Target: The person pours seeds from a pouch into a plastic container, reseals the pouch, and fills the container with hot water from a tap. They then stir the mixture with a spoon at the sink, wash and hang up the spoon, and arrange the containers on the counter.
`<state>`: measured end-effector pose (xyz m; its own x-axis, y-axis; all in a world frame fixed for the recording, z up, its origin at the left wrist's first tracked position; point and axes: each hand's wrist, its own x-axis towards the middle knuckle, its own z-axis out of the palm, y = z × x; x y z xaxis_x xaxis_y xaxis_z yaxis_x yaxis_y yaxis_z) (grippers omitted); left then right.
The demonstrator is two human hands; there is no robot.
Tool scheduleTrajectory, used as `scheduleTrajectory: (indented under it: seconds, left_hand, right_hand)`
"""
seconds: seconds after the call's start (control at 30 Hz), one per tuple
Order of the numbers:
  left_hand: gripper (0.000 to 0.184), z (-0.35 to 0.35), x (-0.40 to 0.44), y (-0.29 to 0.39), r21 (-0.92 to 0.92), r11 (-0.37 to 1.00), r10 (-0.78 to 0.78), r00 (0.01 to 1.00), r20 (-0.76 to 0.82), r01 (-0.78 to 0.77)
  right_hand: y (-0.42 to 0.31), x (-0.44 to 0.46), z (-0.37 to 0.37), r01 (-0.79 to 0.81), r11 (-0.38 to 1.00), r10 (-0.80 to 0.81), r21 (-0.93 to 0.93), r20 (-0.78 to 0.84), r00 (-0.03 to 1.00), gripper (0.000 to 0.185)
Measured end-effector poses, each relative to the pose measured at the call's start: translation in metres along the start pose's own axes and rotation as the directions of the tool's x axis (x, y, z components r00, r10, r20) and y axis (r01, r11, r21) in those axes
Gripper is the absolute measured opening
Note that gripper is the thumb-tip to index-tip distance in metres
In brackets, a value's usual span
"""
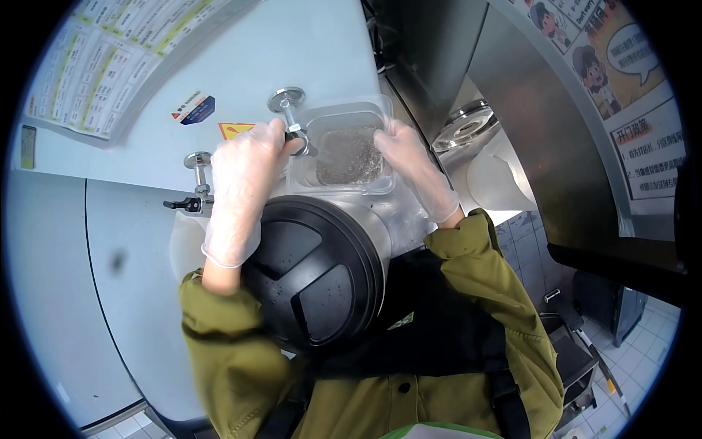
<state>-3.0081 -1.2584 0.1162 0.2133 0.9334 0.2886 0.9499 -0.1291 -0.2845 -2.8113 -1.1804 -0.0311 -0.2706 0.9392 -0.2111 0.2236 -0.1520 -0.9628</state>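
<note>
Across the far left stands a pale machine [314,44]. Near, at centre, sits a black-lidded bucket [322,249]; just beyond it is a clear container [344,108] with dark contents [351,155]. The right hand [411,155] grasps its right rim; the left hand [245,164] clasps the black handle [295,137] of a metal tap [289,113] by its left edge.

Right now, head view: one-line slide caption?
Gloved left hand at a tap, gloved right hand gripping the side of a clear container, black-lidded bucket nearer the wearer.
</note>
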Motion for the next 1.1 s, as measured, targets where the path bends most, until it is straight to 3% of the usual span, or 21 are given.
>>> scheduleTrajectory:
  seconds: [0.27, 0.43, 0.53, 0.63, 0.7, 0.77, 0.8, 0.83, 0.9, 0.97, 1.0, 1.07, 1.1]
  left_hand:
    - [0.034, 0.000, 0.000, 0.000, -0.009, 1.000, -0.001, 1.000, -0.008, 0.001]
    - [0.034, 0.002, 0.000, -0.002, -0.033, 0.999, 0.014, 0.999, -0.048, -0.015]
    - [0.026, -0.006, 0.002, -0.001, -0.043, 0.997, -0.058, 0.993, 0.101, 0.063]
    - [0.034, -0.040, -0.007, 0.002, -0.100, 0.994, 0.021, 0.988, -0.154, -0.037]
    - [0.055, -0.078, -0.033, 0.008, -0.192, 0.981, -0.049, 0.982, -0.183, 0.013]
    - [0.045, -0.106, -0.084, 0.018, -0.341, 0.922, -0.248, 0.956, -0.159, 0.183]
    - [0.040, -0.117, -0.109, 0.029, -0.512, 0.819, -0.382, 0.912, -0.148, 0.260]
    - [0.043, -0.106, -0.140, 0.039, -0.600, 0.738, -0.542, 0.800, -0.256, 0.308]
    - [0.052, -0.075, -0.203, 0.049, -0.674, 0.617, -0.734, 0.607, -0.306, 0.406]
    - [0.060, -0.050, -0.254, 0.077, -0.667, 0.463, -0.851, 0.503, -0.150, 0.584]
    - [0.061, -0.014, -0.308, 0.085, -0.741, 0.357, -0.870, 0.490, -0.044, 0.568]
    - [0.062, 0.020, -0.339, 0.096, -0.797, 0.337, -0.869, 0.491, -0.058, 0.502]
    - [0.063, 0.029, -0.318, 0.107, -0.780, 0.433, -0.849, 0.495, -0.184, 0.453]
  right_hand:
    - [-0.001, 0.000, 0.000, -0.052, 0.998, 0.053, -0.044, 0.012, 0.999, 0.039]
    - [-0.005, -0.004, -0.001, -0.022, 0.999, 0.021, 0.025, 0.016, 1.000, 0.040]
    - [0.000, -0.002, 0.001, -0.018, 1.000, 0.018, 0.009, 0.008, 1.000, 0.040]
    - [-0.001, -0.001, 0.001, -0.049, 0.999, 0.049, 0.013, 0.001, 0.999, 0.039]
    - [0.001, -0.001, 0.000, -0.060, 0.998, 0.060, 0.008, 0.005, 0.998, 0.039]
    - [0.005, 0.001, 0.000, -0.052, 0.999, 0.052, -0.009, 0.027, 0.998, 0.039]
    - [0.005, -0.001, 0.001, -0.041, 0.999, 0.041, 0.012, 0.019, 0.999, 0.040]
    - [0.004, -0.002, 0.001, -0.029, 0.999, 0.029, 0.035, 0.007, 1.000, 0.040]
    - [0.005, -0.001, 0.001, -0.022, 0.998, 0.023, 0.054, -0.013, 1.000, 0.041]
    - [0.008, 0.001, -0.001, -0.041, 0.998, 0.041, 0.040, -0.023, 0.999, 0.041]
    - [0.013, 0.003, -0.002, -0.005, 0.998, 0.008, 0.059, -0.041, 0.999, 0.042]
    - [0.023, 0.007, -0.004, 0.067, 0.994, -0.061, 0.088, -0.066, 0.996, 0.044]
    - [0.022, 0.007, -0.007, 0.055, 0.997, -0.051, 0.057, -0.067, 0.996, 0.045]
